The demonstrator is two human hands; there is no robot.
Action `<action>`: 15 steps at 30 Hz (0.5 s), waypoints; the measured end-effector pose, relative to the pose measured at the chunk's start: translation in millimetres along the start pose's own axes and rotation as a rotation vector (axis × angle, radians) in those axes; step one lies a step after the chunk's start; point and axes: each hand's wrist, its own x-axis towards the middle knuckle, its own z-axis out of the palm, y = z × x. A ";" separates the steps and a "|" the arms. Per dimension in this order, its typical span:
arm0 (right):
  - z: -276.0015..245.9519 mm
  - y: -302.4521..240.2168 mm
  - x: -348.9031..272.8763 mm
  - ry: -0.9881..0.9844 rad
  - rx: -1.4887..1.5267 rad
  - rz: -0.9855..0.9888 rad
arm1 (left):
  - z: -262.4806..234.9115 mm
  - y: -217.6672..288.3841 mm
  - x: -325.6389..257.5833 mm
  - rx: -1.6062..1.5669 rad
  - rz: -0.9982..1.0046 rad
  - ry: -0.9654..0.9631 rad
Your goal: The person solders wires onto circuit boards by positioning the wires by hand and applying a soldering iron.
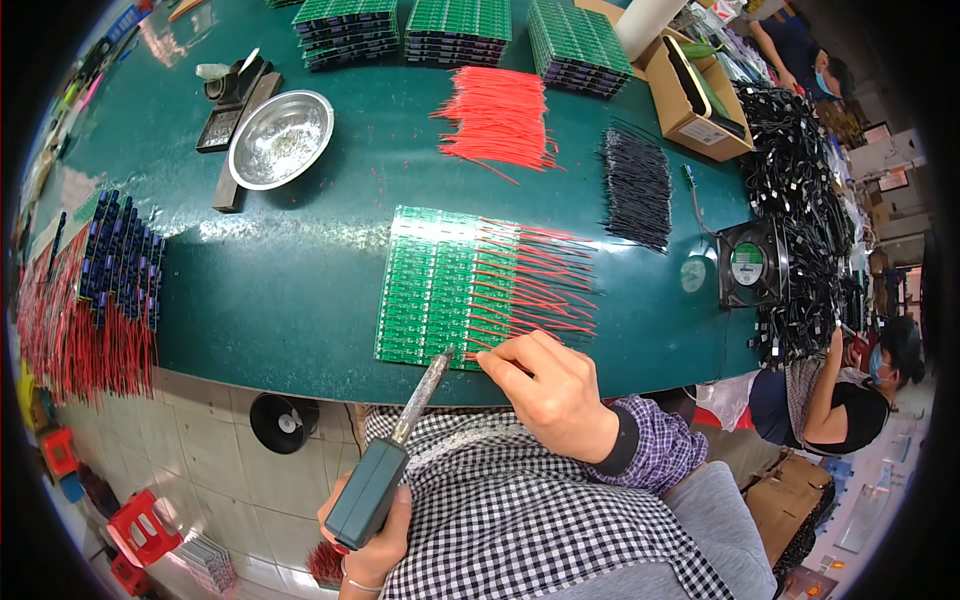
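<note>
My left hand point(385, 540) is closed round the dark green handle of a soldering iron point(368, 492). Its metal barrel slants up to the near edge of a green circuit board panel point(430, 285), the tip at or just above the pads. Beside the tip, my right hand point(555, 395) pinches a red wire against the panel's near right part; the fingers partly hide it. Rows of red and black wires point(545, 285) stick out from the panel's right side, farther from me than my fingers.
Beyond the panel lie bundles of red wires point(495, 115) and black wires point(638, 190), with stacked boards point(458, 20) behind. A metal bowl point(282, 140) stands at the back left, wired boards point(120, 260) at far left. On the right are a fan point(750, 262), black cables point(800, 180) and a seated co-worker point(840, 400).
</note>
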 end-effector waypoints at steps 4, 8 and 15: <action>1.1 -2.0 2.4 0.028 0.024 0.023 | -0.2 -3.4 -1.3 -0.008 0.002 -0.017; -0.1 -1.0 2.3 -0.007 0.003 0.011 | -0.3 0.2 2.3 0.009 0.027 -0.025; -1.1 -0.8 2.4 -0.042 -0.023 -0.001 | -0.3 13.7 12.3 0.038 0.046 -0.048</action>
